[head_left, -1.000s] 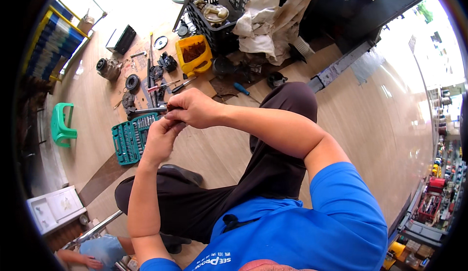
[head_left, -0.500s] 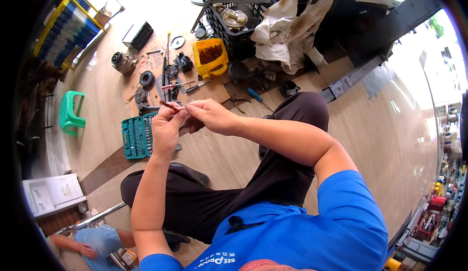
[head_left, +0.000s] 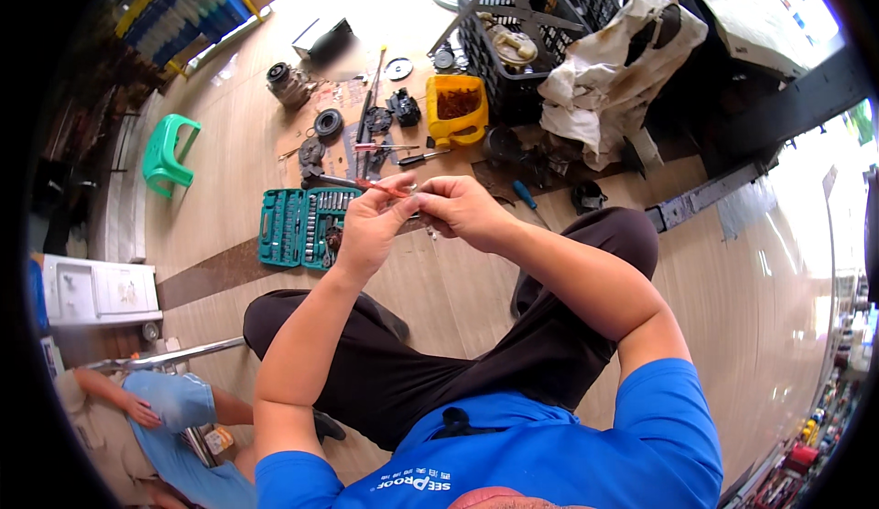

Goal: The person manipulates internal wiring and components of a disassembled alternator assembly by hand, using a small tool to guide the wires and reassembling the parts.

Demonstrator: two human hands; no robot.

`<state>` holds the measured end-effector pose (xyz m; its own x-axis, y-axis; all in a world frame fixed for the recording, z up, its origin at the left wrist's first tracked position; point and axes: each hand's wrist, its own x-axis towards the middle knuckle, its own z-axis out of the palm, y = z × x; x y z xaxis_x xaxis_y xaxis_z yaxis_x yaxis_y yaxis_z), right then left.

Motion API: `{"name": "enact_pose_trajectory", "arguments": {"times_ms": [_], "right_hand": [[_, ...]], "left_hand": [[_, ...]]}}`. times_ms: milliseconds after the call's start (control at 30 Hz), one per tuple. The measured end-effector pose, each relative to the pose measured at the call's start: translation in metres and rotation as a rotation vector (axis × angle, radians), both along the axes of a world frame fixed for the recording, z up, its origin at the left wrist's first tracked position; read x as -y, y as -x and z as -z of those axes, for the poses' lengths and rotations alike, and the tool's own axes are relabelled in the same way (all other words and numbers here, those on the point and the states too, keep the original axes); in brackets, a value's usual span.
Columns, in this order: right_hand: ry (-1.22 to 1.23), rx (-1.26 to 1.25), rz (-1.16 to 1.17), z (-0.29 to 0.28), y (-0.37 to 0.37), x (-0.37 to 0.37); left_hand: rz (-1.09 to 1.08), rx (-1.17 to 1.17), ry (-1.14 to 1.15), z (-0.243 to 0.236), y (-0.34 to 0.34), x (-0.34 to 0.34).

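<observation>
My left hand (head_left: 368, 234) pinches a reddish-brown bundle of thin strands (head_left: 375, 186), which sticks out past the fingers on the far side. Close against it, my right hand (head_left: 465, 211) has its thumb and fingers pressed together. Whatever lies between those right fingertips is too small to make out. Both hands are held up in front of my bent knees. Just left of them, an open teal socket set (head_left: 282, 227) lies on the floor. Beyond the hands are a dark-handled screwdriver (head_left: 423, 157) and a red-handled screwdriver (head_left: 368, 147).
A cut-open yellow jug (head_left: 442, 131) holds reddish-brown scraps. Black crates (head_left: 522, 88) and a dirty white cloth (head_left: 595, 88) stand at the far right. Dark metal parts, including a ring (head_left: 328, 124), lie on cardboard. A green stool (head_left: 169, 157) is at left; another person (head_left: 137, 408) sits lower left.
The view has swung, so the floor objects appear farther right. My hands stay together, and the reddish-brown bundle now shows differently angled above my left fingers.
</observation>
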<state>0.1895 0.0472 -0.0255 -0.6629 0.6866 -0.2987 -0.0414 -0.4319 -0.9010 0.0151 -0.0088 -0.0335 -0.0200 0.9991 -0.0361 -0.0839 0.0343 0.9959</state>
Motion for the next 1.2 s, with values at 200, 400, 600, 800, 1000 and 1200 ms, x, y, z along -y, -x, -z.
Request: {"name": "enact_pose_trajectory", "arguments": {"times_ms": [200,400,600,800,1000,1200], "right_hand": [[-0.528,0.389,0.156,0.008,-0.002,-0.013],[-0.628,0.376,0.081,0.013,0.0,-0.004],[-0.701,0.408,0.002,0.004,-0.001,0.001],[-0.773,0.401,0.079,0.002,-0.004,-0.001],[-0.716,0.34,0.12,0.004,-0.001,-0.003],[-0.689,0.316,0.19,0.004,0.0,0.0]], "left_hand": [[-0.489,-1.076,-0.72,-0.024,-0.005,0.005],[-0.286,-1.414,-0.765,-0.036,-0.013,0.009],[0.011,-1.347,-0.698,-0.015,0.001,0.007],[-0.02,-1.286,-0.628,-0.013,-0.002,0.003],[-0.086,-1.16,-0.548,-0.011,-0.003,0.005],[-0.128,-1.158,-0.582,-0.011,-0.01,0.004]]}}
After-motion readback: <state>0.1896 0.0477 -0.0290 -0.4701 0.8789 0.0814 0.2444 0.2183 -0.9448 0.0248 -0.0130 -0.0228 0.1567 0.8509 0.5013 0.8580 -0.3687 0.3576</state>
